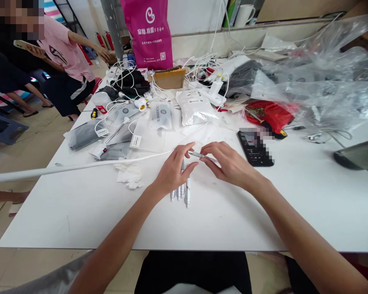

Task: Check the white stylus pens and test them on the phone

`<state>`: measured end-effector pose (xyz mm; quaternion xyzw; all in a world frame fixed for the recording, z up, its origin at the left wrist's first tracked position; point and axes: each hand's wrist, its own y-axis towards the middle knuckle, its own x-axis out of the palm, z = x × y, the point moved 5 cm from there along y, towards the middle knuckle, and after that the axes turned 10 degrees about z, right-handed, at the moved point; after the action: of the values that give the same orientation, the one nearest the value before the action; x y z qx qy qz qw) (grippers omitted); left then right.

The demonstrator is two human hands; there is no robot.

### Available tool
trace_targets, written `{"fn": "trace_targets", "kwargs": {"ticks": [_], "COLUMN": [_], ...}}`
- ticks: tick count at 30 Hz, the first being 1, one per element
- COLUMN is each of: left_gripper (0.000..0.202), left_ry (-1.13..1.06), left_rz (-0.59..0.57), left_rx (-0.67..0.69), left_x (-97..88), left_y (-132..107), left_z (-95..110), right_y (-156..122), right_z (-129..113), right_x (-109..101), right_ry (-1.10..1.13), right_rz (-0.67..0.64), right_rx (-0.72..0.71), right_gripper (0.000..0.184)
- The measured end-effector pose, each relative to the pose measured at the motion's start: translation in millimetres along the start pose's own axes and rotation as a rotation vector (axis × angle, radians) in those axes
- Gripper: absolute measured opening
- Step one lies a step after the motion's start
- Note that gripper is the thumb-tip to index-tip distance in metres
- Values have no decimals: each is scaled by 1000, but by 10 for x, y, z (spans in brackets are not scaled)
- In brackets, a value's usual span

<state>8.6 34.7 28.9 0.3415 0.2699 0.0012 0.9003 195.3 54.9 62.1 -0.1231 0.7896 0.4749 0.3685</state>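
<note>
A slim silver-grey pen (196,154) is held level above the table between my two hands. My right hand (228,163) pinches its right end between thumb and fingers. At its left end, my left hand (175,168) has curled fingers against the tip, while the thumb stands apart below. Under and just in front of my left hand, several similar pens (188,192) with clear and silver barrels lie side by side on the white table (110,220). My left hand partly covers their upper ends.
A white cable (79,165) crosses from the left to my left hand. Crumpled tissue (130,174) lies left, a phone (255,148) right. Behind are packaged pouches (161,115), a red bag (271,114), a screwdriver (272,130) and clear plastic (325,85). A person (66,61) sits beyond the table.
</note>
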Motion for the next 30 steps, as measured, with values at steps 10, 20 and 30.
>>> {"fn": "trace_targets", "kwargs": {"ticks": [10, 20, 30], "left_gripper": [22, 56, 18], "left_ry": [100, 169, 15], "left_rz": [-81, -47, -22], "left_rx": [169, -112, -57], "left_x": [11, 70, -18], "left_y": [-58, -93, -51], "left_z": [-52, -120, -158], "right_y": [-267, -350, -333], "right_z": [48, -22, 113], "right_x": [410, 482, 373], "right_ry": [-79, -283, -285], "right_rz": [-128, -103, -65], "right_rx": [33, -36, 45], "right_gripper": [14, 29, 31]}}
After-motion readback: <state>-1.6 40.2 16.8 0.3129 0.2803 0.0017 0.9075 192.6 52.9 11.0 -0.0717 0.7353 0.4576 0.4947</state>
